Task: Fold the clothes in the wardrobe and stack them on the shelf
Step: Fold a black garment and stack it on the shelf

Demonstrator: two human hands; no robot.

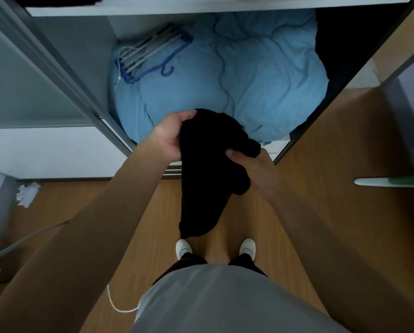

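Observation:
A black garment (206, 169) hangs bunched in front of me, above the wooden floor, just outside the open wardrobe. My left hand (171, 135) grips its upper left part, fingers curled over the top edge. My right hand (254, 169) holds its right side, thumb pressed on the cloth. The garment's lower end dangles down toward my shoes. At the top of the view runs a white shelf (201, 7), with dark clothing (56, 0) barely visible on it at the left.
A bulky light-blue duvet (261, 75) fills the wardrobe bottom, with a bundle of hangers (150, 54) lying on its left. The sliding door frame (64, 75) stands left, a wooden panel (345, 131) right. Crumpled paper (26, 193) and a white cable (119, 306) lie on the floor.

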